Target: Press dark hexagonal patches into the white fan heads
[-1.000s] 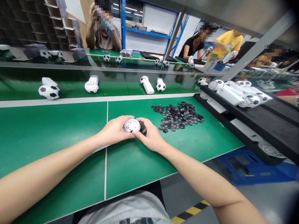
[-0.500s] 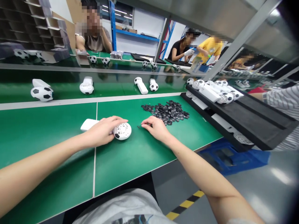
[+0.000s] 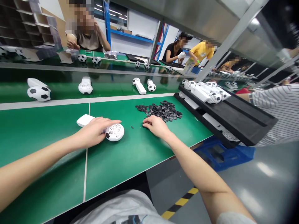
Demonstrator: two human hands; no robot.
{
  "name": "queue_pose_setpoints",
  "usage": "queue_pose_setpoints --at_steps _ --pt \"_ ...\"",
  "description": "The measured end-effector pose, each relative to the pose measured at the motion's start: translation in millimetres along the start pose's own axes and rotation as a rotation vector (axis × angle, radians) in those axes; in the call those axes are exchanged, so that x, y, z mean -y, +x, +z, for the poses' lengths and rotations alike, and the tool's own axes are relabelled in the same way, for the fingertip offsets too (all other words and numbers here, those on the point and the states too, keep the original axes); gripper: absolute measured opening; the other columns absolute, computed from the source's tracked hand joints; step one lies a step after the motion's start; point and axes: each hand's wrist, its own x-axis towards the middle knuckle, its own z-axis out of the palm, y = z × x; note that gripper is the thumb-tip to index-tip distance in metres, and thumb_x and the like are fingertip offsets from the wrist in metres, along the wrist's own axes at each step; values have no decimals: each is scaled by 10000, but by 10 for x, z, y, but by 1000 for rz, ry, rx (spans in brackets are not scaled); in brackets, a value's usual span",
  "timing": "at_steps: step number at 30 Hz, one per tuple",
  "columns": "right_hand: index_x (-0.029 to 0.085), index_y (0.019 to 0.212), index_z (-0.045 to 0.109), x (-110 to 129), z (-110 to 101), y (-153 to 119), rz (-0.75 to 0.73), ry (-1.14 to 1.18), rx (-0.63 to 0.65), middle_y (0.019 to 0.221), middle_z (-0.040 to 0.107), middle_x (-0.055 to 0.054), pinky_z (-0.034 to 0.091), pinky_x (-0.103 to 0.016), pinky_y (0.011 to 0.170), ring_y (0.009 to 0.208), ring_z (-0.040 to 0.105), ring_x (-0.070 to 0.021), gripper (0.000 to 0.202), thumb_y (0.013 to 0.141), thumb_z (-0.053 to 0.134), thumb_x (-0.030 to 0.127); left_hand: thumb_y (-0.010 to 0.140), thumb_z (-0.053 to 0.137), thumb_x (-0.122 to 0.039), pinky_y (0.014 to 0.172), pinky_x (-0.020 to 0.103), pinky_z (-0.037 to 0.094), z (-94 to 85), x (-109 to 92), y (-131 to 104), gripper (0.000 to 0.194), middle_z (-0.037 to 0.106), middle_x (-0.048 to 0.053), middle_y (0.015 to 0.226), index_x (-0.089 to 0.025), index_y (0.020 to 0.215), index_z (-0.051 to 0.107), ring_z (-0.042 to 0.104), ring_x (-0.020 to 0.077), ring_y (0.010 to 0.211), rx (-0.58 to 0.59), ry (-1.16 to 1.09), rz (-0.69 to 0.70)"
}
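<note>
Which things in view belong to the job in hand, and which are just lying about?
Seemingly part of the job:
- white ball-headed unit, held by the left hand
- black pieces, piled beside the right hand

Apparently just lying about:
- blue crate, below the table's right edge
- cardboard dividers, upper left
- striped tape, on the floor

White soccer-ball gadget [image 3: 115, 133] is lying on its side, smooth handle [image 3: 84, 120] pointing roughly 10 o'clock, lattice on top, black patch showing. Loose black pieces [image 3: 165, 111] are heaped around 2 o'clock from it.
</note>
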Motion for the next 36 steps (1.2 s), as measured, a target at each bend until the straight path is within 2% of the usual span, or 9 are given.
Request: queue_pose_setpoints --at_steps 5,11,15,18,22,25,28,31,36 --pt "228 928 682 87 17 -81 -121 1 53 919 661 -43 474 -315 749 839 607 -182 149 823 577 234 718 373 -102 887 390 368 46 10 5 622 581 28 1176 -274 1314 416 496 246 1007 -63 -5 -11" --pt "171 935 687 59 -20 -126 -367 -207 103 930 650 -115 426 -373 804 895 565 -225 210 876 485 182 715 362 -78 932 411 348 53 21 33 634 574 42 1194 -258 1321 408 490 236 1059 -47 0 8" --pt "149 1016 647 81 29 -72 -392 -273 67 944 626 -125 409 -388 785 888 545 -228 263 898 412 153 724 344 -59 1014 476 262 73 -5 57 625 507 51 1295 -261 1309 429 365 260 1245 -76 44 -23" --pt "177 1065 615 196 57 -95 -437 -91 14 937 590 -95 429 -324 756 853 542 -181 281 911 380 175 704 389 -86 1050 501 201 83 -36 23 658 444 23 1361 -281 1333 391 264 280 1312 -64 -3 -61" --pt "227 1084 592 496 23 -190 -583 66 16 940 572 -60 428 -276 711 826 527 -152 293 911 361 174 691 557 -309 1070 517 151 59 -91 -36 728 361 43 1419 -254 1376 317 180 328 1338 2 -88 -86" --pt "212 1026 599 740 -20 -211 -714 -34 22 936 608 -64 394 -312 715 844 516 -176 284 915 342 159 662 605 -555 1067 531 132 48 -140 -33 812 368 73 1414 -238 1363 344 150 349 1342 -1 -141 -130" --pt "183 901 612 895 -30 -169 -789 -141 39 873 627 -71 362 -324 697 837 510 -187 271 930 343 184 634 611 -626 1067 537 119 58 -181 -5 851 425 94 1372 -219 1345 377 156 351 1341 -20 -169 -161" --pt "190 854 604 925 3 -112 -768 -104 51 878 633 -54 365 -322 709 838 517 -182 218 917 395 188 666 586 -627 1072 534 109 68 -200 10 782 478 77 1329 -218 1312 426 175 341 1337 -43 -198 -173" --pt "210 926 552 807 133 -82 -519 294 -31 918 581 -36 436 -302 787 882 530 -159 91 844 557 247 706 581 -580 1079 529 103 84 -193 -13 683 480 58 1329 -230 1281 460 169 329 1344 -63 -242 -175"
